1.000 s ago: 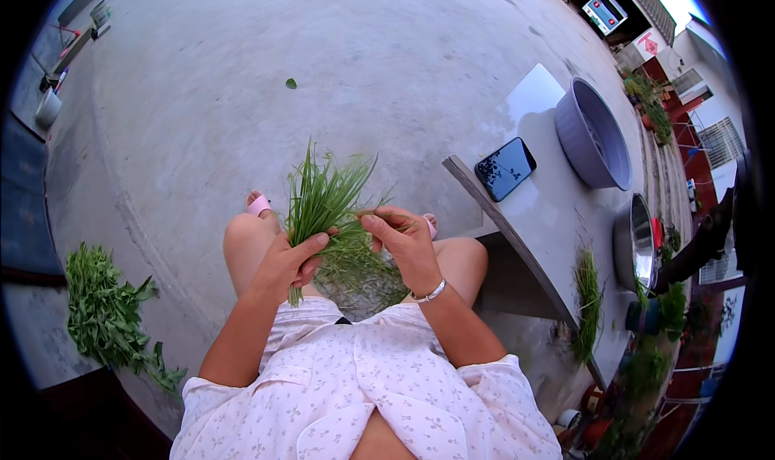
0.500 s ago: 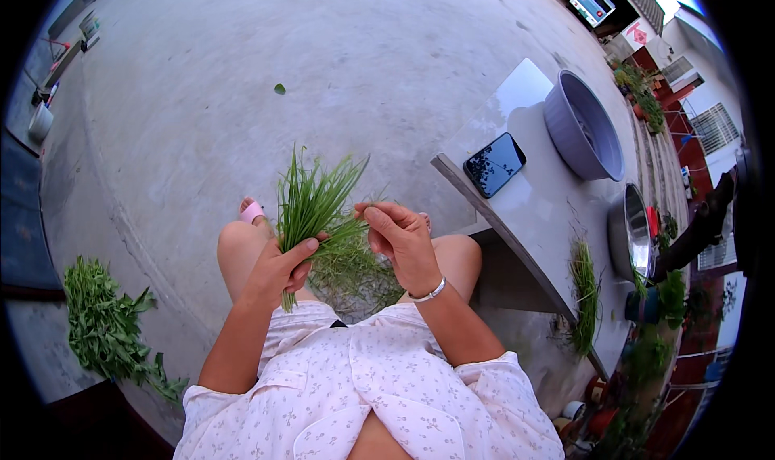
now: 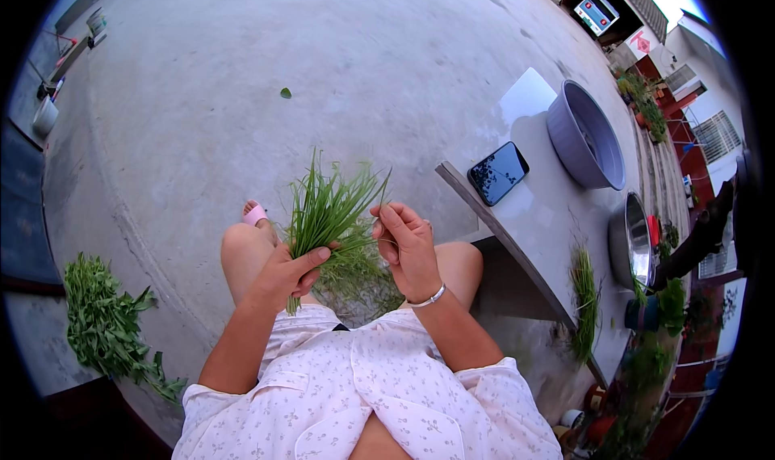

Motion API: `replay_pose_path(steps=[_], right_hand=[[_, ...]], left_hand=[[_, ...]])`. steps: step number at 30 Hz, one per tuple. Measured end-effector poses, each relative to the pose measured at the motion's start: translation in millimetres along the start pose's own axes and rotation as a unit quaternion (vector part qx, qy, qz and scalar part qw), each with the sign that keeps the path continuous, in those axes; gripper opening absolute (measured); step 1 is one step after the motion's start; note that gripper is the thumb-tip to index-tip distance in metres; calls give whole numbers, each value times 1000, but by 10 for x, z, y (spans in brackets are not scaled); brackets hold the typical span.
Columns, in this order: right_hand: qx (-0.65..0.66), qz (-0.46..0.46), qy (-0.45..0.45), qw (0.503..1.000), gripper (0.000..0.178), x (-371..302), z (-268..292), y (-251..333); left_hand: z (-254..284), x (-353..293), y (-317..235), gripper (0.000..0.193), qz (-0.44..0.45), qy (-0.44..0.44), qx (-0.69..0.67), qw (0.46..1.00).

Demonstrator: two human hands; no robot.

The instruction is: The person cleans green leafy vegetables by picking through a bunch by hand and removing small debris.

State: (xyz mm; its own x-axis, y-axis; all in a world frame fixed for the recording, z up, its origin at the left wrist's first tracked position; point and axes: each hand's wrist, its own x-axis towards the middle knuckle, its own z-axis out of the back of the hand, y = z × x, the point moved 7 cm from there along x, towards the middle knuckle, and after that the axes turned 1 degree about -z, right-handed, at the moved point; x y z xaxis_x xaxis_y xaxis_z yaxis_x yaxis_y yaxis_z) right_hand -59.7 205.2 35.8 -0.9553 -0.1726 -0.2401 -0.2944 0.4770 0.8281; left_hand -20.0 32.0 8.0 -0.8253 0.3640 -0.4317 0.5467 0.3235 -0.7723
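My left hand (image 3: 292, 273) is wrapped round a bunch of chives (image 3: 327, 214), long thin green leaves that fan out upward, with the cut ends poking out below the fist. Just right of the bunch, my right hand (image 3: 408, 246) wears a silver bracelet and pinches thumb against forefinger on a thin green blade (image 3: 384, 192) at the bunch's edge. Loose grassy trimmings (image 3: 355, 281) lie on the ground between my knees, partly hidden by the hands and the bunch.
At my right stands a low grey table (image 3: 537, 218) bearing a phone (image 3: 498, 173), a purple-grey basin (image 3: 577, 149), a steel bowl (image 3: 628, 242) and another bunch of greens (image 3: 584, 302). Leafy greens (image 3: 109, 323) are heaped at the left. A single leaf (image 3: 286, 93) lies on the concrete ahead.
My right hand has shifted slightly right and now pinches by the bunch's right edge. The left hand still grips the chives, whose tips spread further right. The view has tilted a little.
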Motion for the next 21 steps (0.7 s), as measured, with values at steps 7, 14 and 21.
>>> replay_pose_path(steps=[7,14,21], right_hand=[[0,4,-53,999,20,-1,155,67],[-493,191,-39,848,38,133,592,317],[-360,12,137,923,55,109,228,-30]], left_hand=[[11,-19,15,28,3,21,32,999],[-24,-47,-37,28,13,42,58,997],[-64,-13,12,31,25,57,55,997]])
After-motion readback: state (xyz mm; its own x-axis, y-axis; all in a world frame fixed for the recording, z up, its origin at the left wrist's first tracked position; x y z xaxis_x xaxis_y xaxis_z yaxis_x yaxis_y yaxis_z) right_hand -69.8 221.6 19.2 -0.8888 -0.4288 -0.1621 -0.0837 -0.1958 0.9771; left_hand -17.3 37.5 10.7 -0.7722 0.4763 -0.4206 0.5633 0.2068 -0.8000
